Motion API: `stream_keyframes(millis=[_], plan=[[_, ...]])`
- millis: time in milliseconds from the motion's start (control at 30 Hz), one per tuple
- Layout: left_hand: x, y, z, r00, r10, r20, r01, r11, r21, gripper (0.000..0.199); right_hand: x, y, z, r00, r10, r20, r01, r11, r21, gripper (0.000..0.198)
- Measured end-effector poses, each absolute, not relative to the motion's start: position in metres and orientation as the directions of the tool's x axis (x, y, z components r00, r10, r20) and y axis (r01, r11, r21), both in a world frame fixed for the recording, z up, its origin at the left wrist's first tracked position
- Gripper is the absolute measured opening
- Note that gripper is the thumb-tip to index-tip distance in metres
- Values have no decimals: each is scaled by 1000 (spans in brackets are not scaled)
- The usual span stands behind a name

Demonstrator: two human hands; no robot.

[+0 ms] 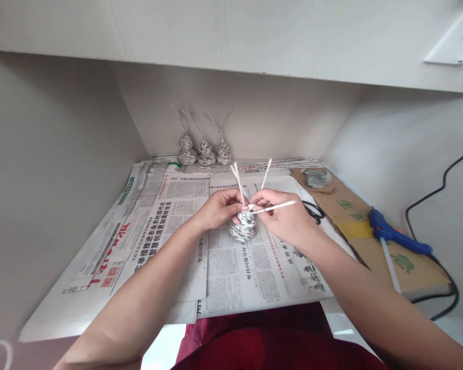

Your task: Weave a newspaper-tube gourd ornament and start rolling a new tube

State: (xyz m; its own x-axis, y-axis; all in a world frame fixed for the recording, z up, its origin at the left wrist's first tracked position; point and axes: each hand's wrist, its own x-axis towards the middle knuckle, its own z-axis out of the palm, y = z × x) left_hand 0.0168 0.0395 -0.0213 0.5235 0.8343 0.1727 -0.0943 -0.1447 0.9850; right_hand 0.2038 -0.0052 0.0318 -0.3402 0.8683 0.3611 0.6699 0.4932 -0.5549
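Note:
A small gourd-shaped figure woven from rolled newspaper strips [242,231] stands upright on the newspaper sheets [231,282]. Several paper strips stick out from its narrow top, two pointing up and one to the right. My left hand [223,209] is closed at the left of that top, thumb and fingers pinching the base of the strips. From the right, my right hand [280,208] is closed around the same spot, its fingertips partly hidden behind the strips. One paper strip [275,207] crosses in front of the right hand's fingers.
Three similar woven paper gourds [206,153] stand at the back wall, beside a bundle of rolled paper strips [254,167]. On the right, black-handled scissors [313,209] lie near a cardboard piece [355,205] bearing a blue glue gun [397,236] with a cord. Side walls and an overhead panel enclose the desk.

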Motion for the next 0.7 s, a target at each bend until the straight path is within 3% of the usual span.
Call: stream_keyframes(millis=[267,467,700], plan=[[14,42,-21,541,825,160,-98,-127,987,27,200,-2,17,-259,897,357,538,441,-718,11],[14,40,-20,536,831,148,-87,-120,989,27,204,1,3,-221,861,458,536,500,-681,12],[13,41,-20,538,830,148,-98,-112,989,27,200,-4,13,-178,944,277,520,329,-788,14]])
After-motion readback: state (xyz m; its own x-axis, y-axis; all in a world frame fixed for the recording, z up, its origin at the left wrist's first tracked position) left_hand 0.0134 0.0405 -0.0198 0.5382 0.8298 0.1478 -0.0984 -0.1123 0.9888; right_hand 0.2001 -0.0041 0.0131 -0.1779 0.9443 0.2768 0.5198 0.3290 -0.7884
